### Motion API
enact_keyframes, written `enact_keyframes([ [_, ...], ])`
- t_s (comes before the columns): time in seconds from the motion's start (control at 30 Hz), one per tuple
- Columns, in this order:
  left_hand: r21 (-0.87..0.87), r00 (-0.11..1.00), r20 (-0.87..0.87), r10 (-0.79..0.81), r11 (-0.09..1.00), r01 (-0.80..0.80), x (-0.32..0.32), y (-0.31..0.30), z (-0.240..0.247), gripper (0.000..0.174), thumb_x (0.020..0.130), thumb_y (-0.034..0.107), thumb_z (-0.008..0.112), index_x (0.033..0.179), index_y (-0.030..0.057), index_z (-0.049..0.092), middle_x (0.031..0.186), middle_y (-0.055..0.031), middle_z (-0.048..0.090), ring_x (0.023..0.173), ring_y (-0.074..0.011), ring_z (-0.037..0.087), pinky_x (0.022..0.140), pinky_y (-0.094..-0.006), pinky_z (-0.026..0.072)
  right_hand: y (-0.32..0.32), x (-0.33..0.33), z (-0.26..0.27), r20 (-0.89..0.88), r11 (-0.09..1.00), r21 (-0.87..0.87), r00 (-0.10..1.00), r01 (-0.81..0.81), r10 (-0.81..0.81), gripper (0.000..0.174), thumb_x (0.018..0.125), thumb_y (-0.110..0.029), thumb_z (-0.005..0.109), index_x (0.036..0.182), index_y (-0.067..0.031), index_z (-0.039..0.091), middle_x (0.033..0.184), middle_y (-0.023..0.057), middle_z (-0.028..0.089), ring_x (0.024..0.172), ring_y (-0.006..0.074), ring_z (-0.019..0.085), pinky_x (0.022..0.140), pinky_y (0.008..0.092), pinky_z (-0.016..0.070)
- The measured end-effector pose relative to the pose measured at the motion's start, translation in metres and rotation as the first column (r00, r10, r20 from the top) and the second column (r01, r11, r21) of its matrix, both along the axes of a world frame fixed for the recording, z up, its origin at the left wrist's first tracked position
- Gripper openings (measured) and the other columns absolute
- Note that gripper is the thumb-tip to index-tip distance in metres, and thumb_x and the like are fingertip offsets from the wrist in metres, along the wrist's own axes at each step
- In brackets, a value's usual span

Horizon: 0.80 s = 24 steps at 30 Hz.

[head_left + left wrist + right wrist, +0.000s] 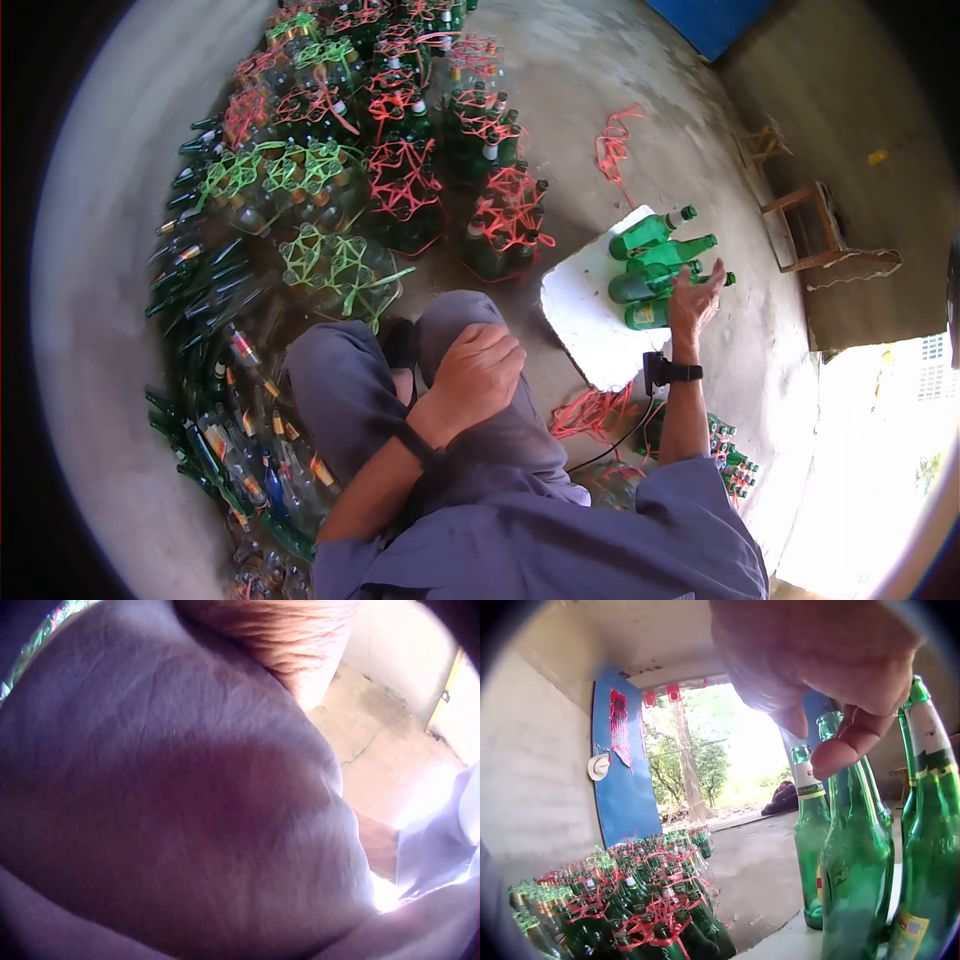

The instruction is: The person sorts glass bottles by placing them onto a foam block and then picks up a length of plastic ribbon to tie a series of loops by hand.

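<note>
Several green bottles (648, 235) stand close together on a white board (580, 310) in the head view. Over the bottle on the near side is my right hand (695, 302), its fingers spread near the necks. The right wrist view shows the fingers of my right hand (825, 667) hanging loosely by the neck of a middle bottle (855, 862); whether they touch it I cannot tell. My left hand (473, 378) rests on my knee, fingers loosely bent and holding nothing. Grey cloth (172, 795) fills most of the left wrist view.
Bundles of bottles tied with red (405, 180) and green (315, 165) strips stand at the upper left. Loose bottles (215, 290) lie along the left wall. Red strips lie beyond the board (615, 145) and beside its near edge (590, 412). A wooden stool (825, 230) stands at right.
</note>
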<state>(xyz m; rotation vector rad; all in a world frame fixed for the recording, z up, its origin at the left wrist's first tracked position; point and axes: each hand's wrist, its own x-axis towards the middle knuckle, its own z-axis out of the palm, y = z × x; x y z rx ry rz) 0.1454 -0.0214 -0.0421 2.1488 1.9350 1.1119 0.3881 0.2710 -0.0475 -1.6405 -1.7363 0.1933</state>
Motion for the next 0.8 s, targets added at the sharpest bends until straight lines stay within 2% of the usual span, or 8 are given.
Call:
enact_keyframes([
  [0.07, -0.005, 1.0, 0.002, 0.023, 1.0, -0.023, 0.0, -0.001, 0.0, 0.008, 0.08, 0.01, 0.068, 0.088, 0.0069, 0.068, 0.092, -0.0023, 0.067, 0.097, -0.0207, 0.062, 0.088, -0.0363, 0.0457, -0.012, 0.001, 0.005, 0.152, 0.993, 0.12, 0.988, -0.012, -0.006, 0.073, 0.088, -0.024, 0.071, 0.148, 0.0005, 0.037, 0.142, 0.028, 0.052, 0.114, 0.0467, 0.062, 0.096, 0.0496, 0.0493],
  [0.2, -0.003, 1.0, 0.01, 0.014, 1.0, -0.014, -0.002, -0.002, 0.001, 0.006, 0.079, 0.01, 0.068, 0.084, 0.0076, 0.066, 0.09, -0.0024, 0.064, 0.098, -0.0213, 0.06, 0.088, -0.036, 0.0456, -0.048, -0.01, 0.014, -0.309, 0.976, 0.043, 0.926, -0.213, 0.216, 0.045, 0.094, -0.018, 0.066, 0.134, 0.0015, 0.055, 0.123, 0.0186, 0.066, 0.086, 0.0239, 0.073, 0.077, 0.0352, 0.0548],
  [0.23, -0.024, 1.0, 0.01, -0.013, 1.0, 0.013, -0.003, -0.002, 0.002, 0.007, 0.078, 0.01, 0.068, 0.083, 0.0078, 0.065, 0.089, -0.0022, 0.063, 0.099, -0.0212, 0.06, 0.088, -0.0361, 0.0456, -0.078, -0.029, 0.038, -0.296, 0.962, -0.054, 0.924, -0.269, 0.242, 0.031, 0.096, -0.014, 0.064, 0.121, 0.0034, 0.064, 0.104, 0.0136, 0.072, 0.08, 0.0164, 0.071, 0.073, 0.029, 0.0533],
  [0.3, -0.059, 0.998, 0.021, -0.053, 0.997, 0.054, -0.005, -0.003, 0.001, 0.008, 0.076, 0.012, 0.067, 0.082, 0.0083, 0.064, 0.089, -0.0024, 0.063, 0.1, -0.0217, 0.059, 0.089, -0.0365, 0.046, -0.125, -0.061, 0.066, -0.38, 0.91, -0.148, 0.872, -0.388, 0.31, 0.026, 0.095, -0.013, 0.065, 0.116, 0.0032, 0.066, 0.097, 0.012, 0.072, 0.077, 0.0158, 0.07, 0.071, 0.0287, 0.0527],
  [0.43, 0.074, 0.985, 0.155, -0.079, 0.995, 0.069, -0.01, -0.003, 0.001, 0.01, 0.077, 0.013, 0.068, 0.085, 0.0068, 0.065, 0.095, -0.0042, 0.066, 0.102, -0.0244, 0.06, 0.089, -0.0383, 0.0478, -0.228, -0.1, 0.098, -0.351, 0.396, -0.302, 0.488, -0.867, 0.799, 0.015, 0.089, -0.004, 0.07, 0.102, 0.0028, 0.069, 0.081, 0.0095, 0.071, 0.066, 0.017, 0.067, 0.06, 0.0289, 0.0508],
  [0.53, 0.137, 0.993, 0.118, 0.0, 0.99, -0.016, -0.017, -0.003, -0.007, 0.012, 0.078, 0.012, 0.068, 0.088, 0.0056, 0.067, 0.097, -0.0043, 0.067, 0.102, -0.0251, 0.061, 0.088, -0.0394, 0.0481, -0.267, -0.124, 0.095, -0.211, 0.038, -0.108, 0.061, -0.993, 0.976, 0.017, 0.082, -0.004, 0.077, 0.095, 0.0013, 0.067, 0.08, 0.0102, 0.069, 0.063, 0.024, 0.068, 0.056, 0.0328, 0.0527],
  [0.6, 0.177, 0.987, 0.121, 0.11, 0.976, -0.131, -0.028, -0.01, 0.004, 0.009, 0.08, 0.01, 0.069, 0.086, 0.0047, 0.067, 0.096, -0.0053, 0.068, 0.099, -0.0259, 0.062, 0.086, -0.0407, 0.0486, -0.287, -0.132, 0.082, -0.163, -0.048, -0.072, -0.036, -0.996, 0.986, 0.026, 0.083, -0.008, 0.079, 0.103, 0.0003, 0.065, 0.079, 0.0095, 0.067, 0.06, 0.0224, 0.066, 0.057, 0.0328, 0.0517],
  [0.8, 0.151, 0.891, 0.252, 0.377, 0.895, -0.421, -0.058, -0.031, 0.0, 0.006, 0.082, 0.009, 0.067, 0.08, 0.0042, 0.064, 0.083, -0.0105, 0.066, 0.084, -0.0317, 0.063, 0.071, -0.0432, 0.0511, -0.328, -0.152, 0.068, 0.069, -0.014, -0.127, -0.023, -0.992, 0.997, 0.055, 0.077, -0.019, 0.084, 0.12, 0.0011, 0.056, 0.092, 0.0077, 0.064, 0.063, 0.0175, 0.063, 0.058, 0.032, 0.047],
])
